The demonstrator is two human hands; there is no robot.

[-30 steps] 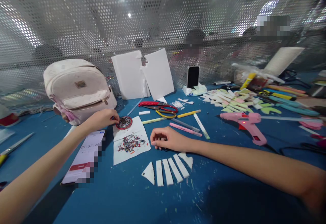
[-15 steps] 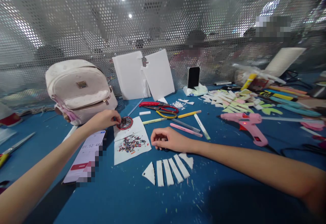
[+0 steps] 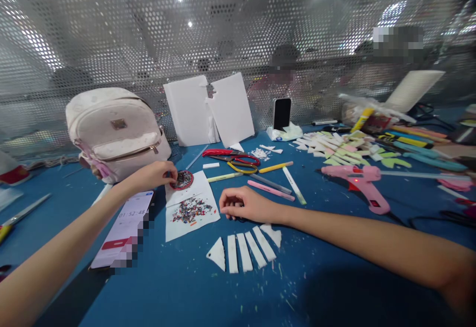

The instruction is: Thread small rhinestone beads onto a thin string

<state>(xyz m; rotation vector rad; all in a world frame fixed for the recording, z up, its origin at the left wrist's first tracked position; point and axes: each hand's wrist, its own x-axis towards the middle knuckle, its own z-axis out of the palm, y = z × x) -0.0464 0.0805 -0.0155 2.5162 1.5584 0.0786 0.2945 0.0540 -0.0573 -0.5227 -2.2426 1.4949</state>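
Observation:
My left hand [image 3: 159, 175] reaches to a small round red-rimmed dish [image 3: 192, 180] filled with dark and glittery bits. Its fingers are pinched together at the dish's left edge; whatever they grip is hidden. The dish sits on a creased white paper [image 3: 171, 228], where multicoloured bits [image 3: 191, 210] lie loosely spread. Right of the paper, my right hand [image 3: 249, 204] rests on the table with fingers curled inward; a dark patch shows inside them, too unclear to name. Just below it, several white strips [image 3: 245, 251] form a fish-like row between a head-shaped piece [image 3: 217, 254] and a tail-shaped piece [image 3: 273, 234].
Red-handled scissors [image 3: 219, 154], another yellow-handled pair and several markers [image 3: 271, 190] lie behind my right hand. A pink glue gun [image 3: 357, 181] lies right, before a heap of pale cut pieces [image 3: 338, 146]. A phone [image 3: 124, 230] and white backpack [image 3: 115, 129] are left.
The view has shifted very slightly. Both hands keep nearly the same place and pose, and nothing on the table has visibly moved.

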